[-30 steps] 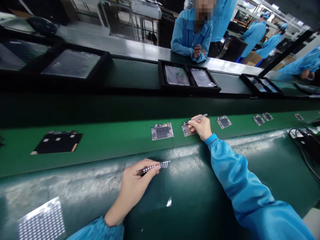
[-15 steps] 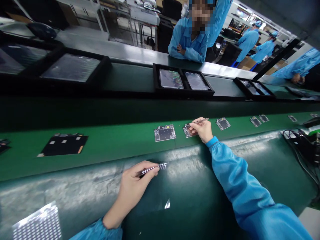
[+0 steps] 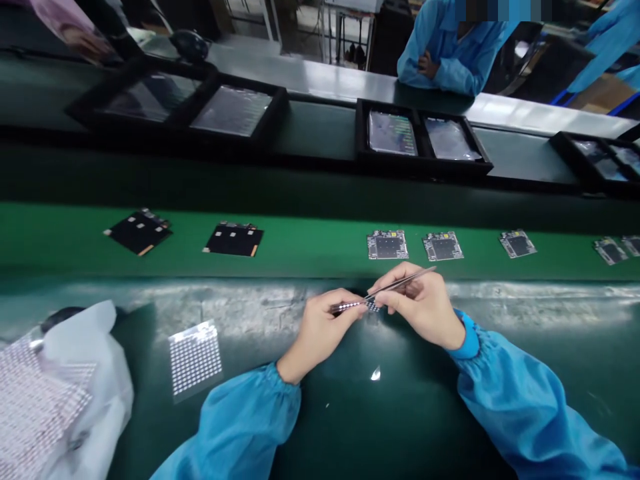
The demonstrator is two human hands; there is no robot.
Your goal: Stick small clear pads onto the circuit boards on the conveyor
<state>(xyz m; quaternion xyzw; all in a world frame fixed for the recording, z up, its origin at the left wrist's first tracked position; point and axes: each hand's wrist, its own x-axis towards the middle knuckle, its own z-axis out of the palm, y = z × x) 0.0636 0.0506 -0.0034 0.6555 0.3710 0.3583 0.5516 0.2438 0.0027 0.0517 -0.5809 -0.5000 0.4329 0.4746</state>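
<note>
The right hand (image 3: 423, 308) pinches steel tweezers (image 3: 404, 282), their tips angled onto a dotted strip (image 3: 350, 306) gripped firmly by the left hand (image 3: 317, 331), which steadies it.

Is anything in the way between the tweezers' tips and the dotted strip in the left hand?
Nothing visible is: the tweezers in the right hand reach the dotted strip held in the left hand, with both hands above the dark green mat.

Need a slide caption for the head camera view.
Head view: right hand holds tweezers at a dotted strip pinched in the left hand, circuit boards on the green belt beyond.
</note>
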